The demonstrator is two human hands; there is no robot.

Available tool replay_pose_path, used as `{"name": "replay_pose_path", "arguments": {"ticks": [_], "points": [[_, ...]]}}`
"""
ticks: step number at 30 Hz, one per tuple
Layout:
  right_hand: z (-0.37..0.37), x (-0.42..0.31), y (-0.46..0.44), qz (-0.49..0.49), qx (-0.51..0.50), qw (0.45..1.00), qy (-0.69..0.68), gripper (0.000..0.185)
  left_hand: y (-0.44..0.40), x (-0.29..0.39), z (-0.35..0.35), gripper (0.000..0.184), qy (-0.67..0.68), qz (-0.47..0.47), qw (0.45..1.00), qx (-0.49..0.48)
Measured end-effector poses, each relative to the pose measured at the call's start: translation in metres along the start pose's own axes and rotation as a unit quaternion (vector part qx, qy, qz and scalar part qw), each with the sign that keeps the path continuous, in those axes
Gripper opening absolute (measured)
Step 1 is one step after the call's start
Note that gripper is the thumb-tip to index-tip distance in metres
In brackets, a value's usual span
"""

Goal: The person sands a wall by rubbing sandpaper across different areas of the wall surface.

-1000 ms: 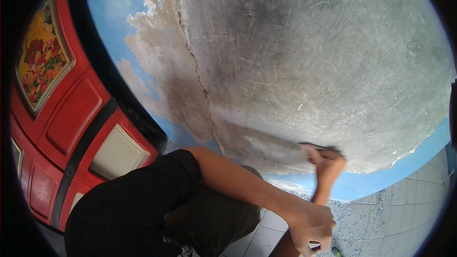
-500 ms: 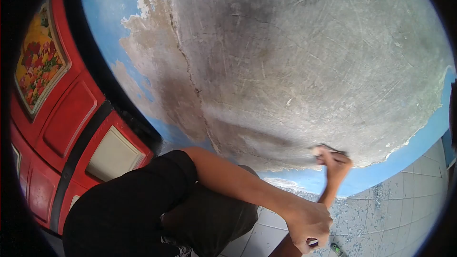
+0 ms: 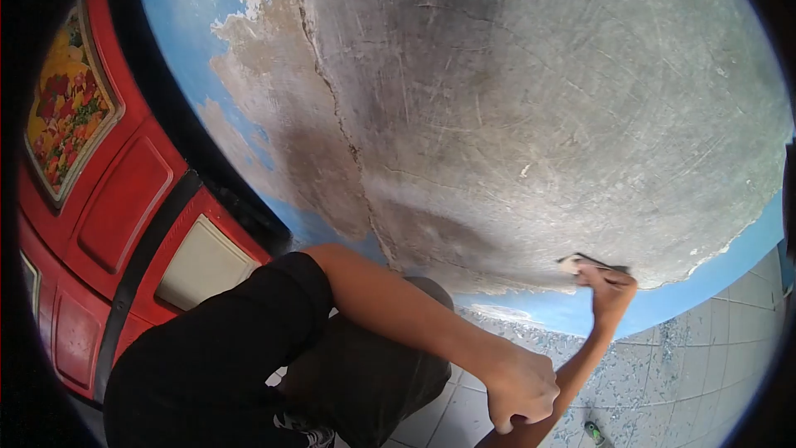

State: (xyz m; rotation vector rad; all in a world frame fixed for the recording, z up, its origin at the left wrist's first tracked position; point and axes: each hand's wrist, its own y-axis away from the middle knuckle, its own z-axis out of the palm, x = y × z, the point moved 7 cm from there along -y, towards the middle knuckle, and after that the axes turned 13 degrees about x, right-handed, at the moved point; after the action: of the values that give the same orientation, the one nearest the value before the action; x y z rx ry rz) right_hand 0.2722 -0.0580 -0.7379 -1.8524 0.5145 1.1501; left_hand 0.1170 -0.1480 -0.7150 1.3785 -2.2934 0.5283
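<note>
My right hand (image 3: 609, 282) is closed around a thin, flat scraping tool (image 3: 570, 264) with a dark edge, blurred by motion. It lies against the low part of the bare grey wall (image 3: 539, 116), just above the blue paint. My left hand (image 3: 524, 390) is curled into a loose fist, with nothing visible in it. It overlaps my right forearm in the view; whether they touch is unclear.
Blue paint (image 3: 178, 33) with ragged, peeling edges surrounds the grey patch. A red cabinet (image 3: 124, 199) with pale panels stands at left. Blue flakes lie on the tiled floor (image 3: 713, 357). A dark-clothed knee (image 3: 373, 373) is at the bottom, beside my left arm.
My right hand has moved right along the wall's lower edge with the tool. My left hand has shifted slightly left, and its finger gap is less visible.
</note>
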Motion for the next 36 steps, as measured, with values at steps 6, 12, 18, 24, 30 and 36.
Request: {"name": "replay_pose_path", "arguments": {"ticks": [6, 12, 18, 24, 30, 36], "points": [[0.039, -0.011, 0.013, -0.057, -0.029, 0.998, -0.020, 0.012, 0.007, 0.034, -0.010, 0.022, -0.022, 0.071, 0.997, -0.020], [0.083, -0.031, 0.034, -0.076, -0.047, 0.996, 0.030, 0.027, 0.000, 0.044, -0.004, 0.031, 0.007, 0.082, 0.997, -0.015], [-0.018, -0.005, -0.010, 0.026, 0.034, 0.999, -0.030, 0.008, 0.010, 0.049, -0.015, 0.029, -0.020, 0.072, 0.997, -0.020], [0.059, -0.043, 0.023, -0.162, -0.030, 0.982, 0.093, 0.021, 0.005, 0.043, 0.009, 0.024, -0.049, 0.107, 0.993, 0.008], [0.036, -0.028, 0.011, -0.084, -0.026, 0.995, 0.055, 0.020, 0.000, 0.039, 0.016, 0.034, -0.041, 0.082, 0.996, -0.012], [0.005, -0.004, -0.001, 0.020, 0.021, 0.999, -0.015, 0.020, 0.008, 0.040, 0.016, 0.033, -0.075, 0.066, 0.993, -0.055]]}}
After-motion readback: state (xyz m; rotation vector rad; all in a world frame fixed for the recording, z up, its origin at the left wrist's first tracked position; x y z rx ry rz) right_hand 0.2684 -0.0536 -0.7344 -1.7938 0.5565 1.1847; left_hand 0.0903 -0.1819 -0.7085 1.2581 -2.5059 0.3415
